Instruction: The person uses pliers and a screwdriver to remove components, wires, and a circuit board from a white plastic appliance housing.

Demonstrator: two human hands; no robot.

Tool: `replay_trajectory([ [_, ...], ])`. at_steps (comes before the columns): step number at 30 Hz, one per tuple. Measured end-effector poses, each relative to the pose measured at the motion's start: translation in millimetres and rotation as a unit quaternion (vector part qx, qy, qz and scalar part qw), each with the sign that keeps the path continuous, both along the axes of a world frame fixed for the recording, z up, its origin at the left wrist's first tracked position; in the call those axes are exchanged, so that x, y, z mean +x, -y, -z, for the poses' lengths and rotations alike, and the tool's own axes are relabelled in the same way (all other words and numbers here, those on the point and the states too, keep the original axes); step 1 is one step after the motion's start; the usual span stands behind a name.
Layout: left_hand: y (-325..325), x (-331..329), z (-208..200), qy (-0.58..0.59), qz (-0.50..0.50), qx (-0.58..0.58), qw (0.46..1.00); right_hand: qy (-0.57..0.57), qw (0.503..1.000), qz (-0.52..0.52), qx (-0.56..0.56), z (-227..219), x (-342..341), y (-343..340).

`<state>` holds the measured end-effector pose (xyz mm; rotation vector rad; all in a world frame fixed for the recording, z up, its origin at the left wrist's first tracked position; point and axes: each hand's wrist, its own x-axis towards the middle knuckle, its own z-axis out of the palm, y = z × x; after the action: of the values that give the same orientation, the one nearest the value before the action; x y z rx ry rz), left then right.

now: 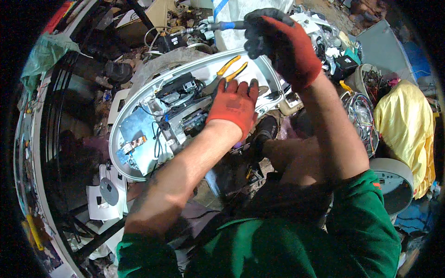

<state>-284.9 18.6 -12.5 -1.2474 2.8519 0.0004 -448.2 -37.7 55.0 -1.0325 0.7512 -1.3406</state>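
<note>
My left hand, in a red glove with dark fingertips, lies palm down over a long oval white housing. Its fingers are stretched out beside a pair of yellow-handled pliers lying in the housing; what is under the palm is hidden. Inside sit a black boxy module, dark cables and a shiny metal plate. My right hand, gloved alike, is raised above the far right end. It is closed round the handle of a tool with a black-and-blue grip, whose shaft points left.
A white sack stands behind the housing. Mixed scrap lies at the far right. On the right are a bundle of wires, a yellow cloth bundle and a round white casing. A dark metal frame runs along the left.
</note>
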Motion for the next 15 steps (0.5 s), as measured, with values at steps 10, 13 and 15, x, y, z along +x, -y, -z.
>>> replay_trajectory([
  [10,39,-5,-37,-0.304,-0.086,0.129,0.94,0.043,0.992,0.12,-0.021,-9,-6,-14],
  [13,52,26,-53,-0.392,-0.06,0.024,0.918,0.149,0.978,0.102,-0.106,-25,-17,-17],
  [15,61,53,-75,-0.402,-0.123,0.035,0.907,0.15,0.974,0.117,-0.124,-34,-15,-21],
])
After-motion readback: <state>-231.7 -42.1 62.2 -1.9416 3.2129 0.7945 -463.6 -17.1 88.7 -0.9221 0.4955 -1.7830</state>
